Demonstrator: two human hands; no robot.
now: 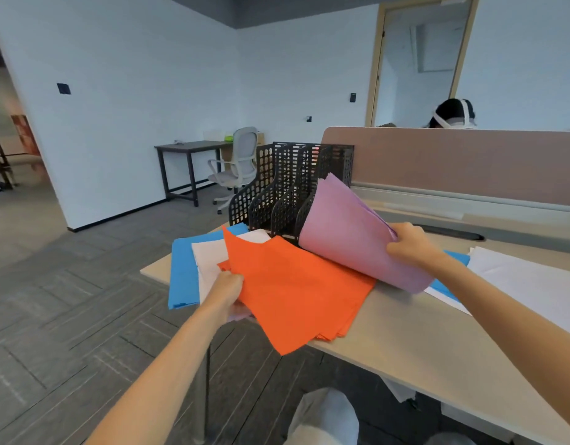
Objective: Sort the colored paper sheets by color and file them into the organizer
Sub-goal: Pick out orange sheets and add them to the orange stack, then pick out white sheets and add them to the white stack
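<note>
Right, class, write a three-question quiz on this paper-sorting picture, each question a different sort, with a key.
1. True or false: the left hand grips the orange sheets.
2. Which sheets does the right hand hold up, curved, in front of the black organizer? A green, B purple, C yellow.
3. Fill in: the stack nearest the left edge of the desk is ____.
Key: 1 true; 2 B, the purple sheets; 3 blue, the blue sheets.

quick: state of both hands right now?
Left hand: grips the orange sheets at their left edge.
Right hand: grips the curled purple sheets.
</note>
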